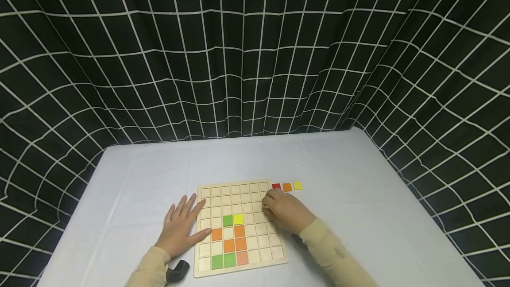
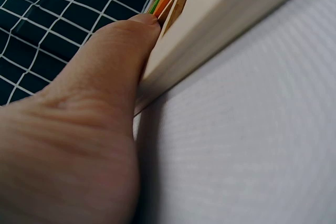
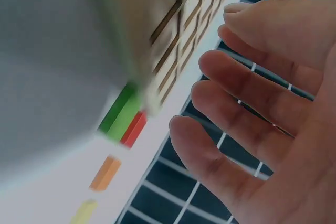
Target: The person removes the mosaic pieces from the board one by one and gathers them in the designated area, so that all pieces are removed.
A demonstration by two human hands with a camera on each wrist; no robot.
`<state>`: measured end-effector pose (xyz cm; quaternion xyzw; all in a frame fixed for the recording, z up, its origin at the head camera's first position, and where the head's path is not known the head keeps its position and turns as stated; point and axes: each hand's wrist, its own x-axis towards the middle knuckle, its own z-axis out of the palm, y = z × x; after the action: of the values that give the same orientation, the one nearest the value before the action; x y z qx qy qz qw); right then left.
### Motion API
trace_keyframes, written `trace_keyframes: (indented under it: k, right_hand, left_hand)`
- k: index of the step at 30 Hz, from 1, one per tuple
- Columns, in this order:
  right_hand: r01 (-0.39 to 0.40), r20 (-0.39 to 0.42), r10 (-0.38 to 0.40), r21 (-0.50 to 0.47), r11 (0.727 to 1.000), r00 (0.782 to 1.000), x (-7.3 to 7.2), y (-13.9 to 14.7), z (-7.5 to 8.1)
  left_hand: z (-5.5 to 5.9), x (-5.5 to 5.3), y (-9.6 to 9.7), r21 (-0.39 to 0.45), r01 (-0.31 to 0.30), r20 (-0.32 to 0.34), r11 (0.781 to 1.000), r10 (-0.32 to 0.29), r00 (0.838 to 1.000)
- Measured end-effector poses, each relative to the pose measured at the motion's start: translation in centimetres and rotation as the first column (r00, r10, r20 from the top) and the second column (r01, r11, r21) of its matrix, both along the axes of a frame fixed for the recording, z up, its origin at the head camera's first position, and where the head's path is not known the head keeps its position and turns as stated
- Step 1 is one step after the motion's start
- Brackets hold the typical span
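Observation:
A square wooden grid board (image 1: 255, 209) lies on the table. My left hand (image 1: 178, 231) rests spread at its left side, with the thumb (image 2: 118, 51) on the rim. Over the right edge of the board, my right hand (image 1: 287, 209) hovers with fingers loosely bent. No tile shows between its fingers (image 3: 226, 95) and thumb in the right wrist view. Green, yellow, orange and pink tiles fill several cells, among them a yellow tile (image 1: 238, 219) and a pink tile (image 1: 242, 258). A green tile (image 3: 119, 114) beside the board's corner is hidden in the head view.
A red tile (image 1: 276, 186), an orange tile (image 1: 287, 187) and a yellow tile (image 1: 297, 185) lie in a row off the board's far right corner. A black curved object (image 1: 178, 271) sits by the left wrist. Behind the white table (image 1: 159, 167) hangs a black gridded curtain (image 1: 231, 56).

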<state>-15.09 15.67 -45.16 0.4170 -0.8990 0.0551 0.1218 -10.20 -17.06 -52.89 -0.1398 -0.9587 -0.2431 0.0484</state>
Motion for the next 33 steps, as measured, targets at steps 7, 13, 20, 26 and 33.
trace_keyframes:
  k: [7, 13, 20, 26, 33]
  right_hand:
    - [-0.068, -0.029, 0.069, 0.046, 0.997, 0.997, 0.8, -2.4, -0.1]
    - [-0.093, -0.020, 0.095, 0.066, 0.993, 0.995, 1.3, -4.4, -0.5]
    - [-0.091, 0.000, 0.092, 0.135, 0.987, 0.996, 1.3, -6.1, -1.0]
    - [-0.079, 0.015, 0.078, 0.142, 0.987, 0.997, 1.3, -6.6, -1.1]
    - [-0.077, 0.032, 0.073, 0.142, 0.987, 0.997, 1.3, -6.7, -1.0]
  left_hand:
    - [-0.3, -0.1, 0.1, 0.007, 0.002, -0.027, 1.000, -0.002, 1.000]
    - [-0.4, 0.0, 0.1, 0.003, 0.002, -0.040, 1.000, -0.002, 0.999]
    - [-0.3, 0.0, 0.0, -0.004, 0.001, -0.034, 1.000, -0.001, 0.999]
    - [-0.3, -0.1, -0.1, 0.001, -0.002, -0.006, 1.000, 0.002, 1.000]
    - [-0.2, -0.1, -0.1, -0.020, -0.004, 0.013, 1.000, 0.004, 1.000]
